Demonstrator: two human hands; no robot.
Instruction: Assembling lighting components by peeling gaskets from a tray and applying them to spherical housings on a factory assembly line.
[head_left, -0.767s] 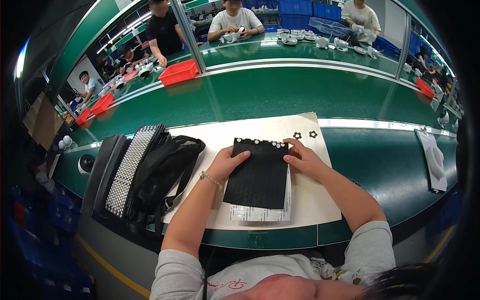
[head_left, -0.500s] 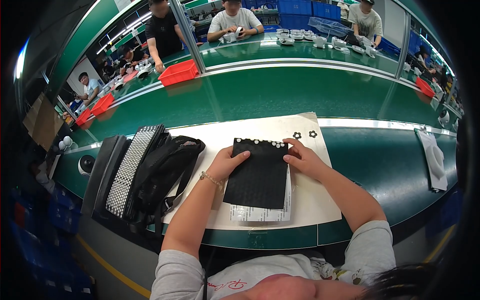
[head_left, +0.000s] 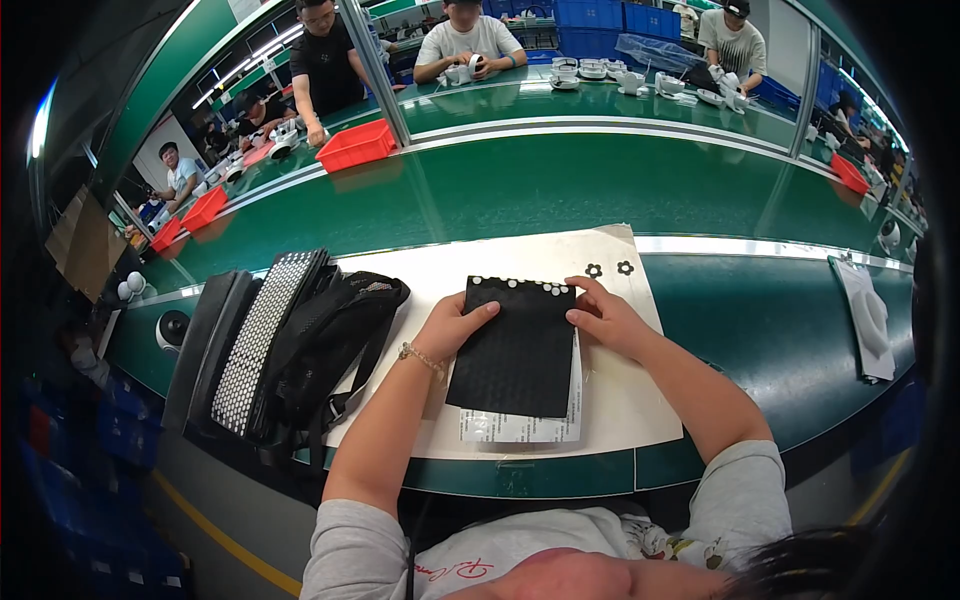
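A black sheet (head_left: 514, 355) with a row of white round spots along its far edge lies between my hands. My left hand (head_left: 450, 325) grips its left edge, thumb on top and fingers hidden beneath. At the upper right corner, my right hand (head_left: 612, 322) pinches the sheet between thumb and fingers. Under its near end shows a white printed backing sheet (head_left: 520, 430). Both are over a cream board (head_left: 625, 410) on the green bench. Two small black flower-shaped pieces, one being the left flower piece (head_left: 594, 270), rest on the board beyond my right hand.
To the left are a stack of black sheets with white dots (head_left: 265, 340) and a black mesh bag (head_left: 340, 330) with straps. A white pad (head_left: 865, 320) lies far right. Across the green conveyor (head_left: 600, 185) stand a red bin (head_left: 357, 146) and several co-workers handling white parts.
My hands and the black sheet stay in place. Across the conveyor, the co-worker at the right has shifted their hands, and some white parts there have moved slightly left.
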